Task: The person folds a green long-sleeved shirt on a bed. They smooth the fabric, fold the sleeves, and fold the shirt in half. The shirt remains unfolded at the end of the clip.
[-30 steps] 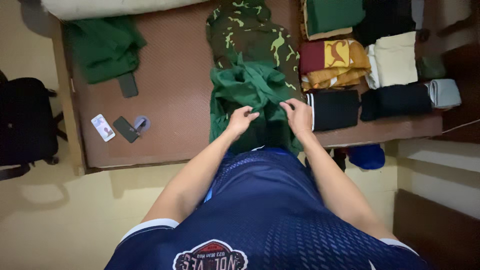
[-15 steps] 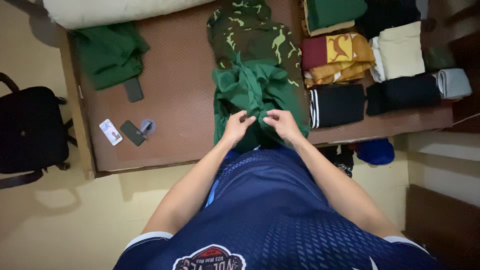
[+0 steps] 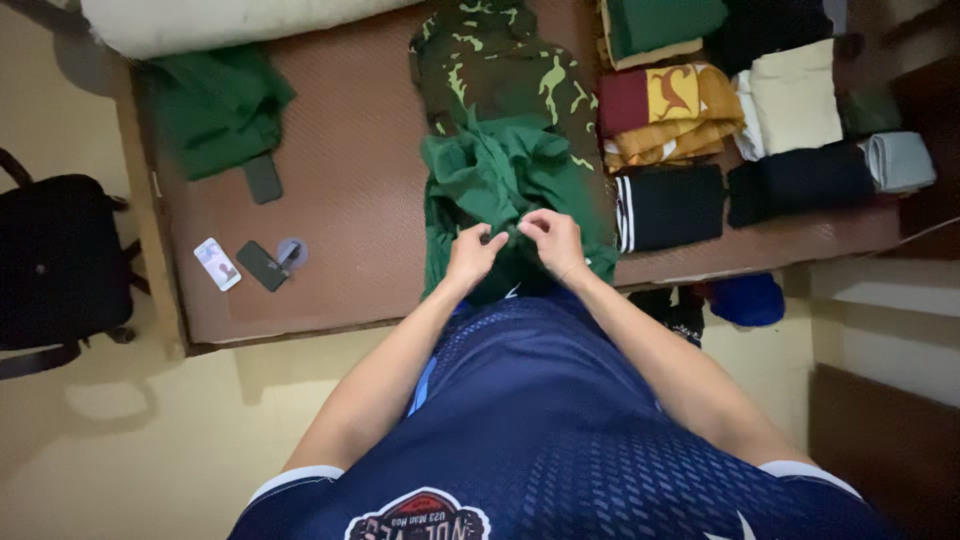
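A crumpled green garment [image 3: 500, 185] lies at the near edge of a brown mat-covered bed [image 3: 350, 200], on top of a camouflage garment [image 3: 500, 70]. My left hand [image 3: 470, 255] and my right hand [image 3: 553, 238] are close together over the near part of the green garment. Both pinch its cloth between the fingers.
Folded clothes lie at the right: a red and yellow pile [image 3: 670, 115], a black piece with white stripes [image 3: 670, 205], cream [image 3: 795, 95], black [image 3: 795, 185] and grey [image 3: 900, 160] ones. Another green garment [image 3: 215, 110] lies far left. A card [image 3: 217, 264] and phone [image 3: 262, 266] lie near left. A black bag [image 3: 55, 260] stands on the floor.
My hands have come together from wider apart on the green garment's near edge. The camera has shifted slightly.
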